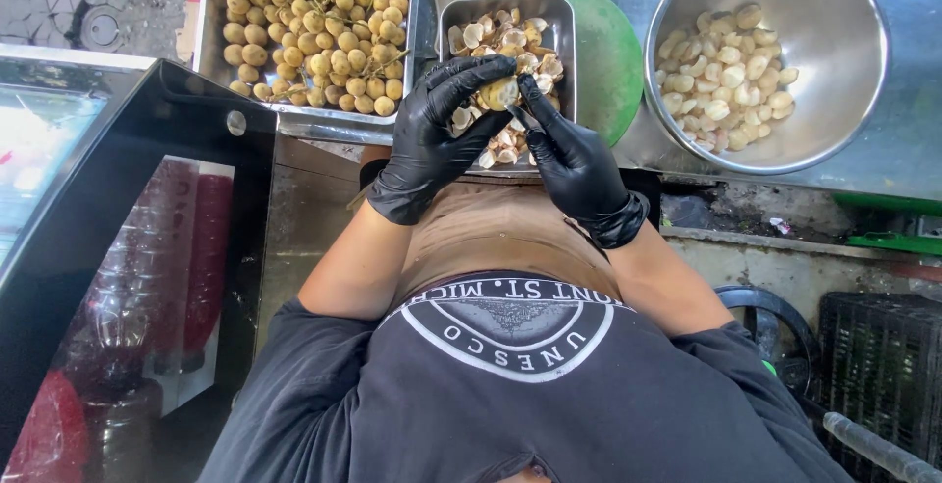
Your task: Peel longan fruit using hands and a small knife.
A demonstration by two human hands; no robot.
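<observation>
Both my hands wear black gloves and meet over a small metal tray (561, 26) of empty fruit shells. My left hand (432, 139) pinches a small round tan fruit (501, 93) between its fingertips. My right hand (574, 159) holds a thin tool with its tip against the fruit; the tool is mostly hidden by the fingers.
A large metal tray (206, 41) of unpeeled tan fruits on stems lies at the back left. A steel bowl (834, 12) of peeled pale fruits stands at the back right. A green round board (603, 61) sits under the small tray. A dark glass case (118, 247) is at my left.
</observation>
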